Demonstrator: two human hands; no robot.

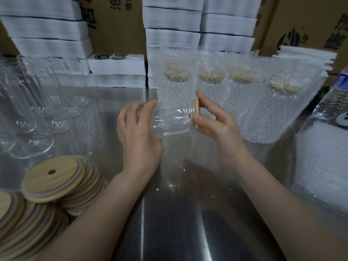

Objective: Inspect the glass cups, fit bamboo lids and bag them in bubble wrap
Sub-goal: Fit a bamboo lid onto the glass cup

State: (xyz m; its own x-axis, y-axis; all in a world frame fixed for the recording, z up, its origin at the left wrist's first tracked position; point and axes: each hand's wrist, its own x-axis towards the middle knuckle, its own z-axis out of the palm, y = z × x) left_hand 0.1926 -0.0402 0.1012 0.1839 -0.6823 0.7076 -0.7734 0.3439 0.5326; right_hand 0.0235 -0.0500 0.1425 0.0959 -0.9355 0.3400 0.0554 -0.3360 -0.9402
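A clear glass cup (173, 122) lies on its side in the air above the steel desk (169, 208), held between both hands at the middle of the view; its wall is thin and see-through, so the bubble wrap behind shows through it, and thin bright reflections run along its lower edge. The left hand (137, 132) grips the cup's left end, its fingers (147, 112) curled over the top and the thumb underneath. The right hand (212, 120) pinches a bamboo lid (194, 113) at the cup's right end, thumb on the near edge and fingers (204, 97) clamped on the far edge; the lid stands on edge, a pale tan disc seen from the side; whether it is fully seated in the mouth I cannot tell.

Behind the hands stand bagged cups (211, 85) in bubble wrap, their lids showing dimly through it; at left stand bare glass cups (37, 113); at lower left lie leaning stacks of spare lids (56, 183), the top one with a small round hole. White foam trays (47, 27) and cardboard boxes (116, 25) line the back; a water bottle (335, 97) and a pile of bubble wrap bags (320, 166) sit at right.
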